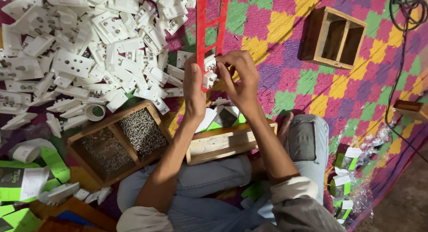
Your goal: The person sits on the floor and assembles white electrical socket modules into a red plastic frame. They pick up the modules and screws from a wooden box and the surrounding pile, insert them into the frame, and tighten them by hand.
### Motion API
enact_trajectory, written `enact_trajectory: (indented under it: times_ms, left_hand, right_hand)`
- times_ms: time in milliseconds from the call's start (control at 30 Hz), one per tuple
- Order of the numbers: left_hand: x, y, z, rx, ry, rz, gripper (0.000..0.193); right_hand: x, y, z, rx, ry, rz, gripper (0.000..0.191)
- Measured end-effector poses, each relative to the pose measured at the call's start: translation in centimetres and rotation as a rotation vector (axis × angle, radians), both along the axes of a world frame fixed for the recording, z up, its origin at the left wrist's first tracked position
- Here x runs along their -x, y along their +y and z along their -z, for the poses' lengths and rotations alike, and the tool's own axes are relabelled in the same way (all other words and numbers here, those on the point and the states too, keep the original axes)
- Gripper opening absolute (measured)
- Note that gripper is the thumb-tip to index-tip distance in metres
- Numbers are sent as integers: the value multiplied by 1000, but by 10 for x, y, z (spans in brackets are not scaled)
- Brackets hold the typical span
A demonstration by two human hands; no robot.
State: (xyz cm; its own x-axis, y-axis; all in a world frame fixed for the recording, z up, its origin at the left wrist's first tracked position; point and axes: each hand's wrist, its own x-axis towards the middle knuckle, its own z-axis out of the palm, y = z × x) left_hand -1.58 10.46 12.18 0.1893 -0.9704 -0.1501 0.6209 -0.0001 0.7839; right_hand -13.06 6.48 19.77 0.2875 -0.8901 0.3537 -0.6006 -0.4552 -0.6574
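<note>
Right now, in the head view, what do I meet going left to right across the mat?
Pile of white switch plates → wooden tray of screws → left hand → red frame → right hand → empty wooden box → black cable.

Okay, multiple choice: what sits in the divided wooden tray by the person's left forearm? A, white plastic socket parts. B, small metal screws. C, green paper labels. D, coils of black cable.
B: both compartments of the divided wooden tray by the left hand's forearm hold small metal screws, while the white plastic socket parts lie heaped on the mat beyond it.
</note>
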Motion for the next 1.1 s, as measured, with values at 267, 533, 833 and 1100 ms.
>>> enact_trajectory:
  times_ms: [267,533,833,1100]
  left_hand:
    - [4,-5,17,-101,295,68,49]
    - [5,-9,11,-99,468,123,57]
    - [-7,-9,5,-158,580,114,54]
    - [-2,-7,13,-133,613,151,54]
  right_hand:
    - [13,-12,29,-12,-47,13,17]
    - [13,-9,55,-141,-366,89,19]
    - [33,2,50,-353,-294,-163,63]
    - [38,5,55,-436,-380,-69,58]
